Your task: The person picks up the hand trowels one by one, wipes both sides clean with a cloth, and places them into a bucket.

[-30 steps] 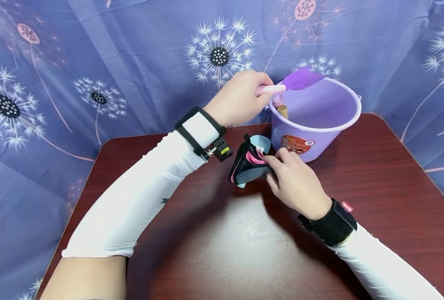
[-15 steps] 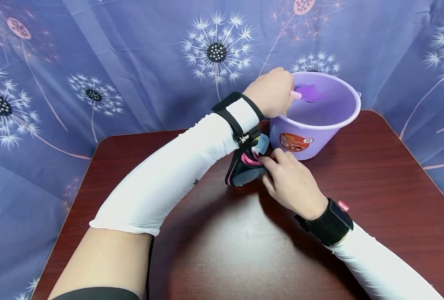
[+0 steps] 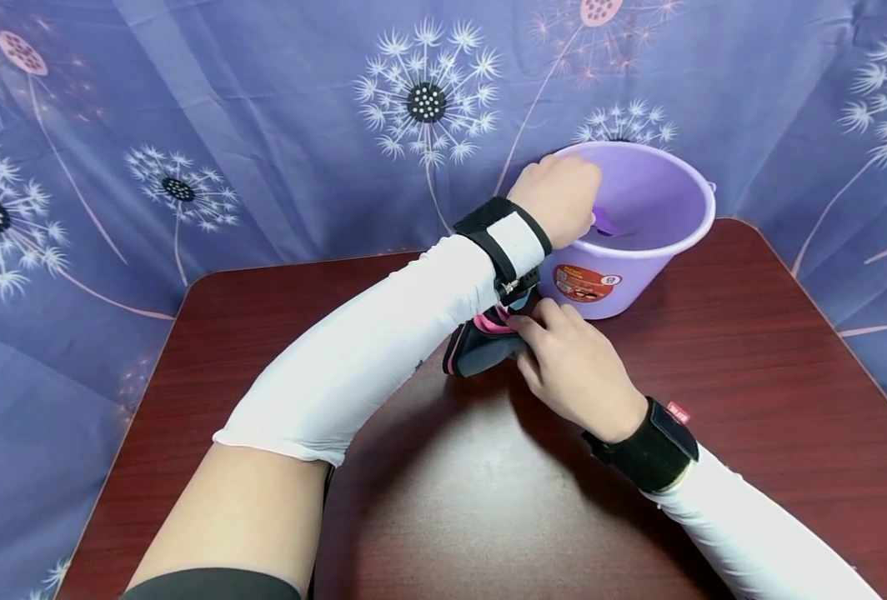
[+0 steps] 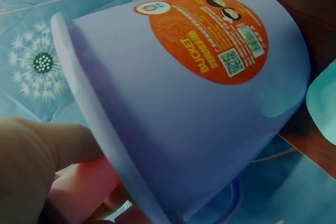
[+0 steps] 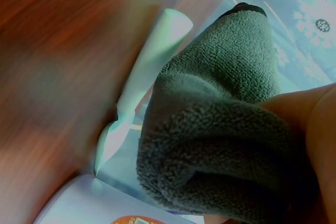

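Observation:
My left hand is at the near left rim of a lilac bucket. It grips the pink handle of a spatula, whose purple blade is inside the bucket, mostly hidden. My right hand pinches a folded dark grey towelling cloth with black and pink edging, in front of the bucket. In the head view, the left wrist covers part of this cloth. Beside the cloth, a pale green tool with a thick handle lies on the table.
The dark red wooden table carries the bucket near its back edge. Behind it hangs a blue curtain with dandelion prints. An orange label is on the bucket's wall.
My left hand has moved right and down with the spatula, bringing its blade from above the rim into the bucket. My right hand keeps hold of the cloth, nearly still.

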Demonstrator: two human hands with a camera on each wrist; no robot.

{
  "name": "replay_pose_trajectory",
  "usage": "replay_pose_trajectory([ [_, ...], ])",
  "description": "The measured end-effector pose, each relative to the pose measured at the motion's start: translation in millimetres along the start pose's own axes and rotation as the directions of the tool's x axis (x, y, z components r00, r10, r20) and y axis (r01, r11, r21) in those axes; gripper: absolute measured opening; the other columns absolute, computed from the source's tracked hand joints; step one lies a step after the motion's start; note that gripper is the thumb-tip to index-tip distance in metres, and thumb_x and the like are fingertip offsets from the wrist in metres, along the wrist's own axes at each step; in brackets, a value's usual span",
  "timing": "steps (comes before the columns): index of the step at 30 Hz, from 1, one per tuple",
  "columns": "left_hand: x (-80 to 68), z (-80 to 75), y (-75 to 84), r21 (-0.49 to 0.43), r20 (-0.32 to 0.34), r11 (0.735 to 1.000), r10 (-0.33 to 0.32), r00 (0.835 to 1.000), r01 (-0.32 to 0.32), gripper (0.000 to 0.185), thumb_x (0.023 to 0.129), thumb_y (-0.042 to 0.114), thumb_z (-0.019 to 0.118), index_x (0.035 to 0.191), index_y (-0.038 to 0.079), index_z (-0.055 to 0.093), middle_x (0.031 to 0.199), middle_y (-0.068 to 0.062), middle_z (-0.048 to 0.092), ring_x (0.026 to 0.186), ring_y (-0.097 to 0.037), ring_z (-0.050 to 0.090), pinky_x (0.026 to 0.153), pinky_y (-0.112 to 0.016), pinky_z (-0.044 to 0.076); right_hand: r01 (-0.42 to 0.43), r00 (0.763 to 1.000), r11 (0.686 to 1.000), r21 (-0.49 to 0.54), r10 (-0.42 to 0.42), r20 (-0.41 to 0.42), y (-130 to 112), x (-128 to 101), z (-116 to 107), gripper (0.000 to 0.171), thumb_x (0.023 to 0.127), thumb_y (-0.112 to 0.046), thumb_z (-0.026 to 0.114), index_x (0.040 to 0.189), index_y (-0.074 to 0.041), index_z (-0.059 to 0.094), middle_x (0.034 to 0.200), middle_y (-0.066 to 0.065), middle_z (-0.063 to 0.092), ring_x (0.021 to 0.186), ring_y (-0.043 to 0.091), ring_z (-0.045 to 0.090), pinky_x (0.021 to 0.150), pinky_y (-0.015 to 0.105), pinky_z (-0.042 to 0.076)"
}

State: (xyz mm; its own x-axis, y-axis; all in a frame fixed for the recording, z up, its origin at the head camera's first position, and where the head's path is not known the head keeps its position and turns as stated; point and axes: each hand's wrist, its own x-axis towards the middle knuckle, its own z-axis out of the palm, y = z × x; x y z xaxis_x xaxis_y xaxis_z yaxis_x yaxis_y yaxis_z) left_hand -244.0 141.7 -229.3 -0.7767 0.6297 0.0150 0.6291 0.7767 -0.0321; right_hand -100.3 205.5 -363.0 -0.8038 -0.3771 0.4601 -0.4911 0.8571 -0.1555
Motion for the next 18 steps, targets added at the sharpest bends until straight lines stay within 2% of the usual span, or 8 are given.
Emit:
replay_pose_trajectory([
  [9,2.0,12.8,4.0,0.138,-0.059,0.990,-0.004,0.998,0.012,0.026,0.108,0.031,0.052,0.123,0.029,0.073,0.125,0.009,0.071,0.124,-0.021,0.057,0.098,-0.038,0.038,-0.003,1.000,1.000,-0.008,0.003,0.006,-1.9,1.5,0.1,0.030,0.092,-0.013,0.070,0.119,-0.003,0.074,0.097,0.011,0.055,0.082,0.035,0.055,0.069,0.048,0.050],
  [13,1.7,14.4,4.3,0.145,-0.076,0.989,0.002,0.997,0.009,0.025,0.107,0.031,0.053,0.122,0.029,0.073,0.123,0.010,0.072,0.120,-0.019,0.058,0.097,-0.038,0.037,-0.001,1.000,1.000,-0.010,0.001,0.000,-1.6,1.0,0.6,0.030,0.091,-0.013,0.069,0.120,-0.004,0.074,0.097,0.011,0.055,0.080,0.034,0.054,0.068,0.048,0.050],
  [18,2.3,14.2,3.1,0.103,-0.059,0.995,0.022,0.998,-0.016,0.023,0.104,0.040,0.063,0.121,0.027,0.072,0.119,0.010,0.072,0.117,-0.016,0.062,0.097,-0.039,0.037,0.004,1.000,1.000,-0.011,-0.004,-0.004,-0.7,0.3,0.4,0.030,0.091,-0.013,0.069,0.119,-0.003,0.074,0.096,0.011,0.055,0.079,0.034,0.054,0.068,0.048,0.050],
])
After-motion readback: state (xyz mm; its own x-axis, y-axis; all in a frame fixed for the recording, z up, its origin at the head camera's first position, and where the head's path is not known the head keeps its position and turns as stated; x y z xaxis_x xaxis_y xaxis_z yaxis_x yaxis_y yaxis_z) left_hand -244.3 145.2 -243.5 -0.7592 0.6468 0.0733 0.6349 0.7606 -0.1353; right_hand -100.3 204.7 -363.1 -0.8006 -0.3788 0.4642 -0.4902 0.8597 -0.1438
